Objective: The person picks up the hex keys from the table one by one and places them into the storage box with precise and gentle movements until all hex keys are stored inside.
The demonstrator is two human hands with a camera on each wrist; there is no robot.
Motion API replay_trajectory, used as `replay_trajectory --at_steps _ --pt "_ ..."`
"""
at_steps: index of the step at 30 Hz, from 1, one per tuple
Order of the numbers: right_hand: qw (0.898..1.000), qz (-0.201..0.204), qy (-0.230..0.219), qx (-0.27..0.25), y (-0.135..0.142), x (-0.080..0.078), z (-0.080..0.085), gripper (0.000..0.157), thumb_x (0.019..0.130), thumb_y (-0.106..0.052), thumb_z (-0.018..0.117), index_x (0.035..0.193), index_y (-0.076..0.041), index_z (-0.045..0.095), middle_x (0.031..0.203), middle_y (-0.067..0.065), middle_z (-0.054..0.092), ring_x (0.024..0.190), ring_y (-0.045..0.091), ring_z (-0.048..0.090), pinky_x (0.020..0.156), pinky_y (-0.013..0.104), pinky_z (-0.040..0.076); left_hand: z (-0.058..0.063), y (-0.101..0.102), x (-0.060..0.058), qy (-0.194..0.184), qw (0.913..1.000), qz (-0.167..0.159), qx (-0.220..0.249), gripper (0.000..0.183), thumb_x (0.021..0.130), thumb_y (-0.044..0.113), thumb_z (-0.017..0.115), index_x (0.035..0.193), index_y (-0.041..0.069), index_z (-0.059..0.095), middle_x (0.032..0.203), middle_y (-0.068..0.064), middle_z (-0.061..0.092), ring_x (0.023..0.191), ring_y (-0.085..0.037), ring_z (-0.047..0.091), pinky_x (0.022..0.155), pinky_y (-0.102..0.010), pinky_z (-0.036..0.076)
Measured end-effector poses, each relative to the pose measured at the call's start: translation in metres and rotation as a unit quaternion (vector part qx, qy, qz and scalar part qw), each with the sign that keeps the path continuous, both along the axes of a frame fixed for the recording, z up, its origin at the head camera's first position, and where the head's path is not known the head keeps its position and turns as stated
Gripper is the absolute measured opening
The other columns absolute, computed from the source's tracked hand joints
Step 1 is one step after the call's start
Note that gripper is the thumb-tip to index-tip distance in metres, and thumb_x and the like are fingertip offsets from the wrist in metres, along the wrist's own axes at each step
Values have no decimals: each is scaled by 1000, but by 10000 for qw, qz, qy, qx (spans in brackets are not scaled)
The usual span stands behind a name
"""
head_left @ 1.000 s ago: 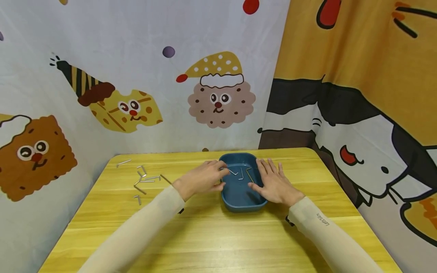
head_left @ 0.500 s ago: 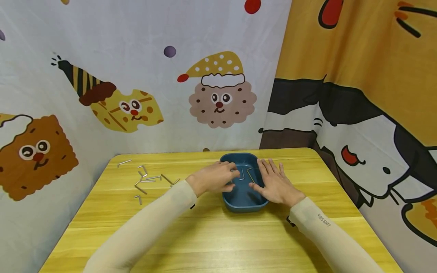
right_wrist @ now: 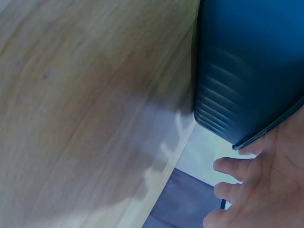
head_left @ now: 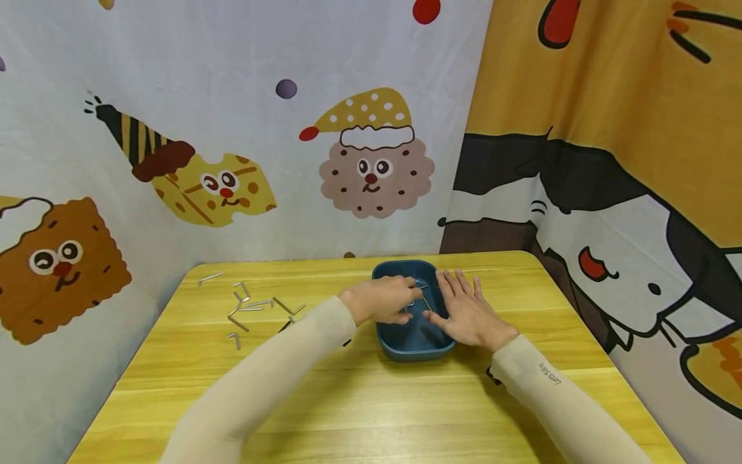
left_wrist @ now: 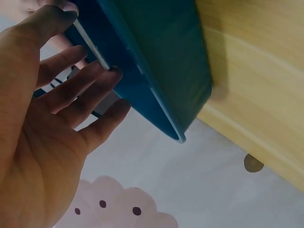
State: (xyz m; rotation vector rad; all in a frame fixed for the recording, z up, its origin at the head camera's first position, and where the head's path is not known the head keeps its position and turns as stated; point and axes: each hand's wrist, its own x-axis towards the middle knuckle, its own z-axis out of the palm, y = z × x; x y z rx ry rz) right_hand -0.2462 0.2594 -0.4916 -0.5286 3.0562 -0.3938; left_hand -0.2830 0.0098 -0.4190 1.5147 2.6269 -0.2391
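In the head view my left hand (head_left: 384, 300) reaches over the left side of a blue rectangular tray (head_left: 414, 354), its fingers inside the rim. The left wrist view shows a slim silver hex key (left_wrist: 93, 45) between that hand's thumb and fingertips. Inside the tray, near my right hand, lies a bent hex key (head_left: 427, 301); other metal shows beside the left fingertips, partly covered by them. My right hand (head_left: 471, 320) rests on the tray's right rim with its fingers spread. In the right wrist view its fingers extend past the tray's corner (right_wrist: 228, 111).
Several L-shaped hex keys lie scattered on the left of the wooden table (head_left: 348, 412), one hex key (head_left: 210, 278) farthest back and another hex key (head_left: 234, 339) nearer the front. A printed cloth (head_left: 232, 77) hangs behind the table's back edge.
My left hand has moved to the right, from the tray's left rim toward its middle. More hex keys on the table show behind the left arm. My right hand stays in place.
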Motion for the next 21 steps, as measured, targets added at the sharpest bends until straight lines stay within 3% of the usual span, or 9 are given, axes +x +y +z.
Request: replay_trajectory --at_steps 12,21 --pt "10000 7 -38 20 -1 0 2 102 117 -63 60 187 -4 14 194 25 20 182 56 9 141 87 3 2 22 -4 -21 9992 -159 -362 59 115 38 78 167 14 63 159 -5 71 140 -18 74 117 -29 64" --pt "9999 70 -76 18 2 2 2 95 118 -49 61 187 -5 13 194 27 20 182 56 9 141 86 3 -5 37 -4 -40 9981 -291 -548 55 116 39 76 165 16 63 157 -4 72 142 -17 73 121 -29 60"
